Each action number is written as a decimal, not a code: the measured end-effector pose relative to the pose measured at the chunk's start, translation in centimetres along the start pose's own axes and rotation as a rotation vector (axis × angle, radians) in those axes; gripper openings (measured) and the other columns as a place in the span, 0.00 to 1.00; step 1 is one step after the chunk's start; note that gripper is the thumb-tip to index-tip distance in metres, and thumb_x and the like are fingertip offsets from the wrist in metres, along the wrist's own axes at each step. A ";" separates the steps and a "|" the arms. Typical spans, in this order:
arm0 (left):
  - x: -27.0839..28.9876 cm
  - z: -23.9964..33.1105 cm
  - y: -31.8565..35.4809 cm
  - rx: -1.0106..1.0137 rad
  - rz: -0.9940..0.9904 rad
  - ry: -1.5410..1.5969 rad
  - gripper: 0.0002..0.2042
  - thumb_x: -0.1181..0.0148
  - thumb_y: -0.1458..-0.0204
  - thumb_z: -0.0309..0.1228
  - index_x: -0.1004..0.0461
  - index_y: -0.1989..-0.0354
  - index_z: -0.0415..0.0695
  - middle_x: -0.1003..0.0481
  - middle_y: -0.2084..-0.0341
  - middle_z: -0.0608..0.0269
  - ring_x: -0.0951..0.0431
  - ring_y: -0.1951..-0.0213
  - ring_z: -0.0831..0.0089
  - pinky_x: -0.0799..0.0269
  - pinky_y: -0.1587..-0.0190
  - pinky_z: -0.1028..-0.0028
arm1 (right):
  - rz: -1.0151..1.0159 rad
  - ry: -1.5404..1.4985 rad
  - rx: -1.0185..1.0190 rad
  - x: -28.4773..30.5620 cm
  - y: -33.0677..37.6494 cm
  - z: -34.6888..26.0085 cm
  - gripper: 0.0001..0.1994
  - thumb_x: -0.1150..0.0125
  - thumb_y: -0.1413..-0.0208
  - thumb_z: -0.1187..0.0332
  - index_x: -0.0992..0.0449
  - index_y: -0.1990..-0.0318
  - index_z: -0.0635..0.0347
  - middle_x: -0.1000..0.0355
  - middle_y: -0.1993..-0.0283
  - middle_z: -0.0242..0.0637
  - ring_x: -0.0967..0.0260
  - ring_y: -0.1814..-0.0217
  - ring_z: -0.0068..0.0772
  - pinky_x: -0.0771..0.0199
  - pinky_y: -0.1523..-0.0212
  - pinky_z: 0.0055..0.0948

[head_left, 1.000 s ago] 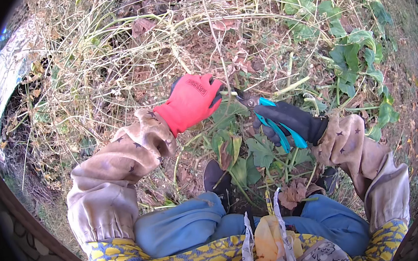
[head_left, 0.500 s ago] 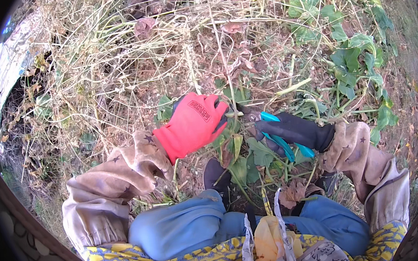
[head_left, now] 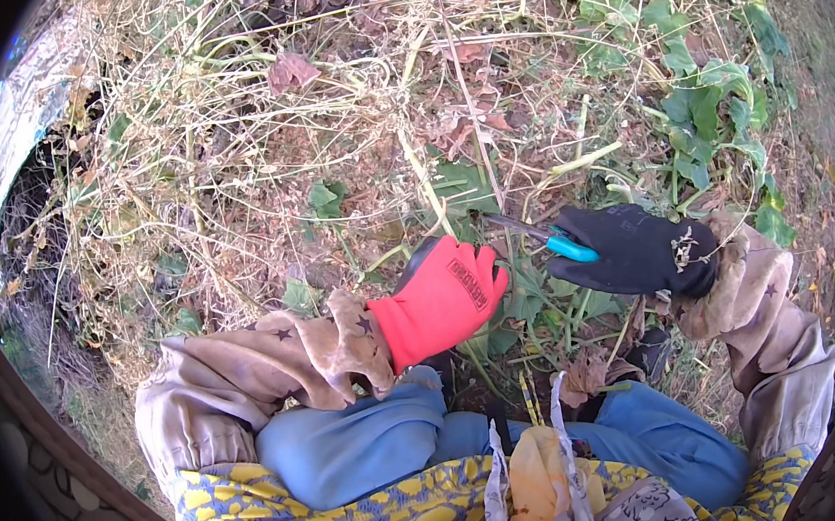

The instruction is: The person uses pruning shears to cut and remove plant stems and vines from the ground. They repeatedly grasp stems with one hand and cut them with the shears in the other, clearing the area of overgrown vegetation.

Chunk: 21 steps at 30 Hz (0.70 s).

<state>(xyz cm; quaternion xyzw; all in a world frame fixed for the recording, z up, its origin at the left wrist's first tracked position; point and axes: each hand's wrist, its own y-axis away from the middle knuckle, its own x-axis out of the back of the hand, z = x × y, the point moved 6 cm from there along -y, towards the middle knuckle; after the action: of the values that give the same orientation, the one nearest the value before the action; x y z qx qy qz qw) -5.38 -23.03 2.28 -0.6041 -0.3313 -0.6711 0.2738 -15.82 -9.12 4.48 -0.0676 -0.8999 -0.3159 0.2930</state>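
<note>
My left hand (head_left: 446, 293), in a red glove with dark fingertips, is curled closed. A pale dry vine stem (head_left: 421, 175) runs from its thumb side up into the tangle, and the fingers' undersides are hidden. My right hand (head_left: 628, 250), in a black glove with plant bits stuck on its cuff, is wrapped round pruning shears (head_left: 570, 249) with teal handles. Their dark blades point up and left, close beside a long thin stem (head_left: 468, 105). Green leaves (head_left: 522, 301) and cut-looking stalks lie just below the two hands.
Dry tangled vines (head_left: 254, 126) cover the ground ahead. Broad green leaves (head_left: 705, 112) trail along the right. A pale sheet-like surface (head_left: 19, 138) rises at the far left. My blue-clad knees (head_left: 355, 442) are bent close to the work, and a pouch-like bag (head_left: 539, 480) with strips hangs at my lap.
My left hand has moved right and nearer to me, with the pale stem shifting along. My right hand has turned and shifted slightly right; the shears' blades have come away from the left fingers.
</note>
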 end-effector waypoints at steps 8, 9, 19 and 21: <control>-0.7 0.1 0.1 -0.090 0.017 -0.160 0.10 0.45 0.55 0.30 0.26 0.64 0.42 0.30 0.74 0.59 0.29 0.72 0.64 0.38 0.70 0.65 | 0.034 0.074 0.117 -1.0 -6.5 -0.7 0.28 0.46 0.42 0.44 0.32 0.51 0.64 0.26 0.61 0.53 0.27 0.56 0.58 0.30 0.55 0.50; -0.8 0.0 0.2 -0.100 0.021 -0.135 0.10 0.44 0.56 0.30 0.25 0.65 0.41 0.29 0.75 0.59 0.28 0.73 0.65 0.38 0.71 0.64 | -0.057 0.091 -0.016 -0.6 -6.7 -1.5 0.29 0.47 0.42 0.40 0.32 0.50 0.58 0.25 0.57 0.53 0.27 0.53 0.58 0.30 0.53 0.51; -4.2 -1.5 0.1 -0.090 -0.030 -0.118 0.09 0.47 0.53 0.32 0.27 0.63 0.44 0.32 0.73 0.62 0.28 0.71 0.65 0.38 0.68 0.64 | 0.220 0.052 0.042 -1.9 -7.7 1.2 0.19 0.43 0.41 0.47 0.27 0.57 0.54 0.25 0.64 0.50 0.26 0.61 0.58 0.29 0.60 0.50; -5.2 -1.0 -0.5 -0.108 -0.094 -0.058 0.13 0.45 0.52 0.35 0.27 0.59 0.44 0.30 0.71 0.59 0.27 0.70 0.65 0.37 0.67 0.65 | 0.237 0.126 -0.005 -2.4 -5.8 2.7 0.20 0.43 0.42 0.48 0.27 0.56 0.55 0.25 0.65 0.50 0.26 0.63 0.58 0.29 0.62 0.50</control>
<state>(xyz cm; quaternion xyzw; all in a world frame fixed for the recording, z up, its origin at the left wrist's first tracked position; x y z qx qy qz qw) -5.77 -23.64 -3.03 -0.6209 -0.3304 -0.6823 0.1996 -16.95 -11.89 -1.62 -0.1542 -0.8645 -0.2851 0.3842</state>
